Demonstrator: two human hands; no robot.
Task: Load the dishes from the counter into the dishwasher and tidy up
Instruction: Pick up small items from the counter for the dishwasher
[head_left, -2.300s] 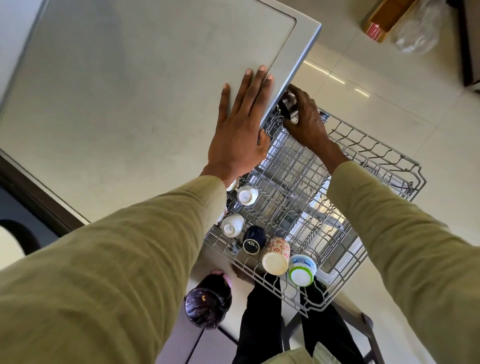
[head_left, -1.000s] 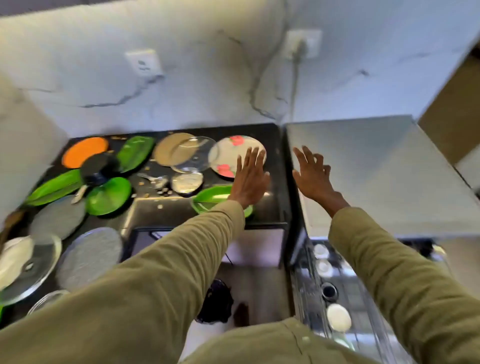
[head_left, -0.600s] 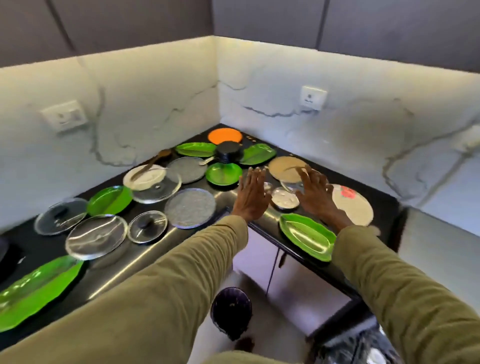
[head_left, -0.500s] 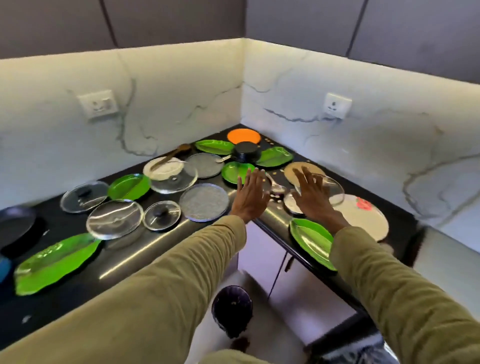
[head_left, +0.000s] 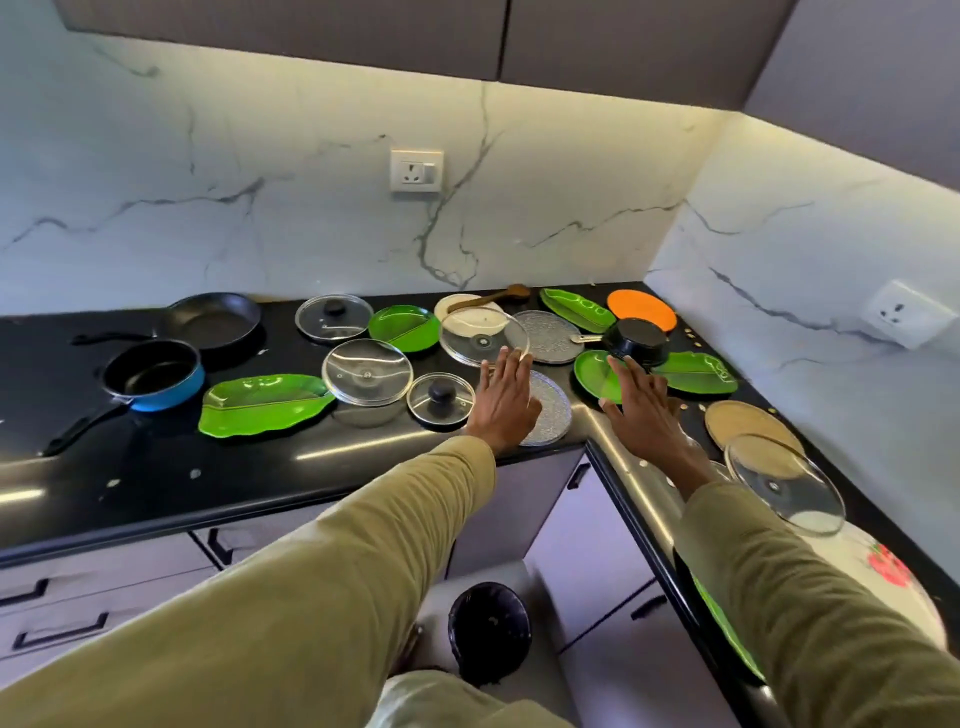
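A black L-shaped counter (head_left: 156, 483) holds many dishes. My left hand (head_left: 504, 400) hovers open, fingers spread, over a round silver plate (head_left: 553, 415) near the inner corner. My right hand (head_left: 641, 410) is open too, above the counter by a round green plate (head_left: 592, 371) and a small black saucepan (head_left: 636, 340). Glass lids (head_left: 367, 371) (head_left: 440, 397) (head_left: 483, 335) lie left of my hands, with a green leaf-shaped tray (head_left: 265, 402) further left. Neither hand holds anything. The dishwasher is out of view.
A blue pan (head_left: 153, 374) and a black frying pan (head_left: 213, 319) sit at the left. On the right run lie a tan plate (head_left: 748, 426), a glass lid (head_left: 784, 486) and a flowered plate (head_left: 883, 566). A dark bin (head_left: 488, 631) stands on the floor below.
I left the dishwasher rack and turned left to the counter. The view has kept swinging left, bringing the pans into sight, and both open hands have stayed stretched out over the corner dishes.
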